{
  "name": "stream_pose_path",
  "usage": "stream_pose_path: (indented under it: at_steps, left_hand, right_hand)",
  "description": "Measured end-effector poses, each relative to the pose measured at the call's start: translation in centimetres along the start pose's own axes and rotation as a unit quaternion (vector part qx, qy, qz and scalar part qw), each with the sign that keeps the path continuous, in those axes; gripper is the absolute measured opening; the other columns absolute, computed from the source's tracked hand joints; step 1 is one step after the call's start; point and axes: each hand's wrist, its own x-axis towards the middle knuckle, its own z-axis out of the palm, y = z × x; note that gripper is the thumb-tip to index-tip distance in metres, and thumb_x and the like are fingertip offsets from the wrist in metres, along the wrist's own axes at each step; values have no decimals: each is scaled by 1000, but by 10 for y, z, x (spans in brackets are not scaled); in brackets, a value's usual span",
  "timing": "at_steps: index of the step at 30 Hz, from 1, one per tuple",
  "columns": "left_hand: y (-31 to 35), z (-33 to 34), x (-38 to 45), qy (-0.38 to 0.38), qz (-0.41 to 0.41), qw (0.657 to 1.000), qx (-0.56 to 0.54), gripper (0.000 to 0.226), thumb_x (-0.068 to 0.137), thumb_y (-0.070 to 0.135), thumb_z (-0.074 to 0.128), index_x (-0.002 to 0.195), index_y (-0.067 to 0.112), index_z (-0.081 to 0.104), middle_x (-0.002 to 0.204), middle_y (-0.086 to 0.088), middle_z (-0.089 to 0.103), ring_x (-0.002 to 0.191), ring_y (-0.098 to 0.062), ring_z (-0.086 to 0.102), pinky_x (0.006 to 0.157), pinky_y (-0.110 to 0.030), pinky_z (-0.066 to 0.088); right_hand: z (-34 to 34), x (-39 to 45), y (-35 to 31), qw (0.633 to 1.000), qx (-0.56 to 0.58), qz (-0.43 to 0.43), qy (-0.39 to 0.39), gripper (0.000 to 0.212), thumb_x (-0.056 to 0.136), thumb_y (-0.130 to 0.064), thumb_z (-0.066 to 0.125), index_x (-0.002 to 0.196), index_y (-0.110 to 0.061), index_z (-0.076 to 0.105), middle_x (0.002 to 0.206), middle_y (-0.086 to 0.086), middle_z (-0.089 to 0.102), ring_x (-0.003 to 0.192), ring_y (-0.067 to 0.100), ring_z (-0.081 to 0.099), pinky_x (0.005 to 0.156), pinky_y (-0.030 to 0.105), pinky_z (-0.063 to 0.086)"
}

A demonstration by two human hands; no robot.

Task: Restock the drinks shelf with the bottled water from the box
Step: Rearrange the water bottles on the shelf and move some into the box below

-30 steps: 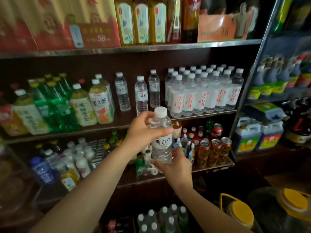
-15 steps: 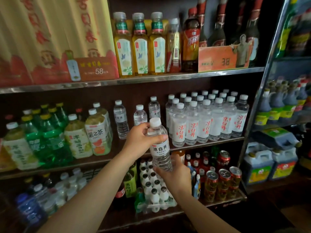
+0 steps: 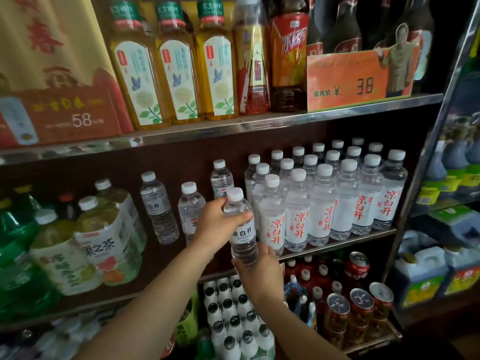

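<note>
1. While it was held lower a second ago, the clear plastic water bottle with a white cap and black-lettered label (image 3: 241, 227) is now raised level with the dark wooden middle shelf (image 3: 337, 242).
2. Its upper body is gripped by the left hand (image 3: 217, 224).
3. Its base is cupped by the right hand (image 3: 262, 275), just beside the red-lettered bottled water rows (image 3: 324, 203).

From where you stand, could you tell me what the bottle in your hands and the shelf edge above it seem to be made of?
The held water bottle looks like clear thin plastic: see-through, ribbed lower body, white matte cap and a paper-like label. The upper shelf edge looks like polished metal, probably steel, since it reflects brightly.
</note>
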Motion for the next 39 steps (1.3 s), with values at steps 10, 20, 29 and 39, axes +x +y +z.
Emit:
stream_pose_path:
  at_steps: [10,20,29,39]
  left_hand:
    - [-19,20,49,36,22,999,18,40,74,28,78,112,22,64,100,8,71,95,-9,67,88,-35,54]
    - [-25,23,82,80,48,994,58,45,72,30,80,114,21,65,122,-5,53,110,-19,58,98,-39,48]
    - [-24,28,104,131,66,984,98,38,72,32,79,106,19,69,104,2,67,96,-16,64,82,-29,51]
    - [-35,37,119,165,41,977,128,57,73,46,74,125,27,60,129,-6,44,121,-21,50,102,-31,43]
  right_hand:
    - [29,27,-5,998,37,33,23,19,93,-22,57,96,-17,39,104,7,61,88,26,62,66,31,42]
    - [48,67,-12,997,25,73,26,19,97,-21,49,101,-6,61,95,11,70,89,28,65,65,26,38]
    - [61,89,-19,995,37,91,37,14,98,-14,47,103,-4,56,101,17,68,97,34,63,75,32,44]
    - [72,109,-16,996,9,77,36,19,96,-8,44,114,-4,49,112,14,62,103,28,61,88,36,49]
